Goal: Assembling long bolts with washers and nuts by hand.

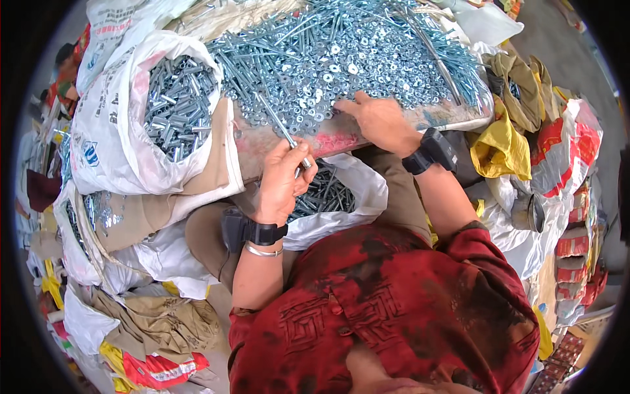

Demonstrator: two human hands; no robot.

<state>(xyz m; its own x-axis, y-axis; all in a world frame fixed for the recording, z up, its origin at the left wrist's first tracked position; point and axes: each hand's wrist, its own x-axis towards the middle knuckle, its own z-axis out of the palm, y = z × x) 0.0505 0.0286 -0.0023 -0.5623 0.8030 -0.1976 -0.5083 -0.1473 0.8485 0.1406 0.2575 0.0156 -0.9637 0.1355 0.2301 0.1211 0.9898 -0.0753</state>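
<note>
My left hand (282, 177) is closed around a long, thin metal bolt (274, 117), which slants up and left from my fingers over the table's near edge. A thicker, shiny sleeve shows on the bolt's lower part, between my fingers. At the near edge of a pile of small washers (321, 77), my right hand (386, 123) has its fingertips down among the washers. Its fingers are bent together, and whatever lies between them is too small to make out. Several long bolts (262, 49) lie heaped behind and beside the washers.
A white sack (98, 144) full of metal sleeves (177, 105) stands left of the pile. Below the worn table edge (335, 140), another white bag (371, 197) holds dark bolts (325, 194). Yellow cloth (502, 148) and plastic sacks crowd the right side; a metal cup (528, 213) hangs there.
</note>
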